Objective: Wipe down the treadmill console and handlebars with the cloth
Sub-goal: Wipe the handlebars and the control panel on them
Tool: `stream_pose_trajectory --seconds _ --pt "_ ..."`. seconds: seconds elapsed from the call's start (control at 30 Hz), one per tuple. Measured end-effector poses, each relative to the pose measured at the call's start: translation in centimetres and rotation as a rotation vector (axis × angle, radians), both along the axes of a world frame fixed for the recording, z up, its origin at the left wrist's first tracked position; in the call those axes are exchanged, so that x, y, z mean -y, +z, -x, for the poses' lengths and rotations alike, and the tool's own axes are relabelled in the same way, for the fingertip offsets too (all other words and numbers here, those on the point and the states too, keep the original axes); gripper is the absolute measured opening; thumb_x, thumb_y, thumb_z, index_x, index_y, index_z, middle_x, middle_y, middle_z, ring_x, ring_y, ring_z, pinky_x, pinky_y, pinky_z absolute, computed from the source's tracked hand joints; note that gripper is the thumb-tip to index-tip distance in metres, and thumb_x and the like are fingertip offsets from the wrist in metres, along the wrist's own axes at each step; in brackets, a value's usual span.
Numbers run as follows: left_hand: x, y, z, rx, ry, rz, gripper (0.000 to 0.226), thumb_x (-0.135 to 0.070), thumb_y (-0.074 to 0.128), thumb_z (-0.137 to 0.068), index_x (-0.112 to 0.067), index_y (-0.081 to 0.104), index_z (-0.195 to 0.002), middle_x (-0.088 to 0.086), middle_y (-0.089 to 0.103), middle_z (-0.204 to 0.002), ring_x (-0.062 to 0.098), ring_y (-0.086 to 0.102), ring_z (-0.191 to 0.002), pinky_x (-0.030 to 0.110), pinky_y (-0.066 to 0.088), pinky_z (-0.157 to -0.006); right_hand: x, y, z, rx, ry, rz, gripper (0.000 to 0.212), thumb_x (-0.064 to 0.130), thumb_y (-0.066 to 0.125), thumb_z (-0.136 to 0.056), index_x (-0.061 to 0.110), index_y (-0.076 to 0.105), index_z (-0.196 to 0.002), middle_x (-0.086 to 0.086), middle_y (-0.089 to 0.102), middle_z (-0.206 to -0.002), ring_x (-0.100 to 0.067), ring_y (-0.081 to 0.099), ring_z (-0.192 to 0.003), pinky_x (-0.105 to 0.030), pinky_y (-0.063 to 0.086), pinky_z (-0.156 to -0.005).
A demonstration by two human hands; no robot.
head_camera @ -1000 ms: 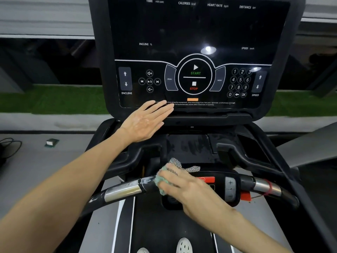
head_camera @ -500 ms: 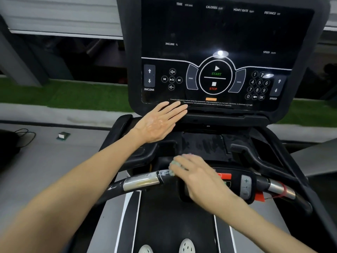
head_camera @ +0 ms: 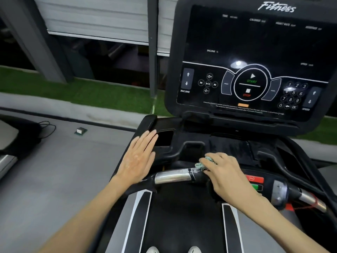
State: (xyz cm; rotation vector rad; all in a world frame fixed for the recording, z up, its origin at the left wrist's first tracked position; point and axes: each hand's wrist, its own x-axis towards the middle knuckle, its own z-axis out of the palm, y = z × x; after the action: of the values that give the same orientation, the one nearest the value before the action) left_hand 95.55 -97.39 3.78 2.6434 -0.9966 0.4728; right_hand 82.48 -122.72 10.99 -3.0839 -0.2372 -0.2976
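The black treadmill console [head_camera: 251, 44] fills the upper right, its screen dark with START and STOP marks. Below it runs the front handlebar [head_camera: 173, 177], chrome with black ends. My right hand [head_camera: 224, 172] presses a small teal cloth [head_camera: 201, 164] onto the bar just right of the chrome section; most of the cloth is hidden under the fingers. My left hand [head_camera: 138, 157] lies flat, fingers together, at the left edge of the console's lower tray [head_camera: 164, 139], holding nothing.
A red and green button panel [head_camera: 255, 182] sits on the bar to the right of my hand. The treadmill belt [head_camera: 182, 225] runs below, with my shoe tips at the bottom edge. On the grey floor to the left lie a small box [head_camera: 80, 131] and a black cable [head_camera: 47, 128].
My left hand has come off the console's lower edge and dropped to the left side of the tray. My right hand stays on the bar with the cloth. The view has shifted left.
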Motion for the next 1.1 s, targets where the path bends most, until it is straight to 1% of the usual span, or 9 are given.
stream_pose_trajectory --seconds 0.07,0.2,0.4,0.63,0.73,0.87,0.97,1.03,1.1 --pt "-1.5 -1.2 1.6 -0.07 0.056 0.065 0.052 -0.022 0.034 -0.1 -0.004 0.035 -0.149 0.009 0.032 -0.157 0.024 0.025 -0.147 0.043 0.023 -0.119 -0.1 -0.1 0.0 0.014 -0.031 -0.024 0.035 0.011 0.077 -0.075 0.015 0.066 -0.108 -0.005 0.065 -0.106 -0.029 0.064 -0.095 -0.04 0.054 -0.08" --pt "-4.5 -3.3 4.2 -0.13 0.18 0.127 0.052 -0.023 0.033 -0.1 -0.001 0.038 -0.146 0.012 0.034 -0.155 0.027 0.03 -0.144 0.041 0.023 -0.118 -0.1 0.2 -0.2 0.006 -0.041 -0.063 0.031 0.011 0.07 -0.084 0.012 0.063 -0.115 -0.007 0.063 -0.106 -0.028 0.064 -0.085 -0.036 0.056 -0.066" --pt "-8.4 -7.8 8.5 -0.213 0.282 -0.003 0.057 -0.035 0.02 -0.104 -0.002 0.034 -0.148 0.01 0.031 -0.157 0.026 0.031 -0.144 0.032 0.013 -0.12 -0.5 0.7 -0.3 0.0 0.01 -0.102 0.035 0.009 0.07 -0.084 0.012 0.064 -0.118 -0.005 0.064 -0.111 -0.025 0.067 -0.084 -0.022 0.045 -0.063" --pt "-8.7 -9.0 10.1 -0.214 0.331 -0.177 0.059 -0.037 0.022 -0.102 -0.001 0.034 -0.148 0.01 0.031 -0.157 0.027 0.033 -0.143 0.031 0.008 -0.118 -0.2 -1.0 0.6 0.043 0.06 -0.095 0.05 0.004 0.074 -0.077 0.007 0.061 -0.125 -0.008 0.064 -0.114 -0.028 0.065 -0.098 -0.036 0.055 -0.084" --pt "-8.8 -9.1 9.9 -0.205 0.331 -0.189 0.06 -0.037 0.022 -0.102 -0.001 0.033 -0.149 0.011 0.032 -0.156 0.027 0.032 -0.144 0.032 0.007 -0.119 -0.6 -1.3 0.9 0.068 0.057 -0.085 0.046 0.008 0.076 -0.077 0.006 0.063 -0.121 -0.012 0.062 -0.115 -0.031 0.063 -0.102 -0.043 0.054 -0.09" --pt "-8.9 -9.2 9.8 -0.222 0.33 -0.181 0.061 -0.039 0.017 -0.103 -0.003 0.028 -0.151 0.01 0.028 -0.158 0.025 0.027 -0.146 0.035 0.011 -0.119 -0.5 -0.8 1.5 0.05 0.041 -0.094 0.038 0.017 0.075 -0.08 0.009 0.065 -0.115 -0.016 0.06 -0.123 -0.034 0.06 -0.111 -0.044 0.048 -0.095" --pt "-9.0 -9.4 9.6 -0.239 0.325 -0.146 0.062 -0.04 0.014 -0.103 -0.004 0.026 -0.151 0.01 0.027 -0.159 0.024 0.025 -0.147 0.035 0.016 -0.12 -0.5 0.0 1.4 -0.029 0.022 -0.119 0.038 0.011 0.07 -0.084 0.011 0.061 -0.12 -0.013 0.054 -0.132 -0.033 0.06 -0.111 -0.034 0.049 -0.09" --pt "-9.0 -9.5 9.5 -0.258 0.332 -0.11 0.064 -0.042 0.011 -0.102 -0.005 0.023 -0.153 0.008 0.025 -0.16 0.022 0.022 -0.148 0.036 0.02 -0.12 -0.6 0.6 1.0 -0.072 0.004 -0.157 0.036 0.009 0.064 -0.088 0.014 0.058 -0.123 -0.004 0.055 -0.129 -0.028 0.061 -0.105 -0.028 0.047 -0.082" --pt "-9.0 -9.5 9.6 -0.266 0.33 -0.1 0.065 -0.043 0.007 -0.102 -0.005 0.022 -0.153 0.008 0.025 -0.16 0.022 0.023 -0.148 0.037 0.021 -0.12 -1.0 1.1 0.6 -0.061 -0.015 -0.234 0.033 0.005 0.063 -0.087 0.015 0.06 -0.118 0.0 0.06 -0.12 -0.025 0.063 -0.1 -0.03 0.051 -0.08"
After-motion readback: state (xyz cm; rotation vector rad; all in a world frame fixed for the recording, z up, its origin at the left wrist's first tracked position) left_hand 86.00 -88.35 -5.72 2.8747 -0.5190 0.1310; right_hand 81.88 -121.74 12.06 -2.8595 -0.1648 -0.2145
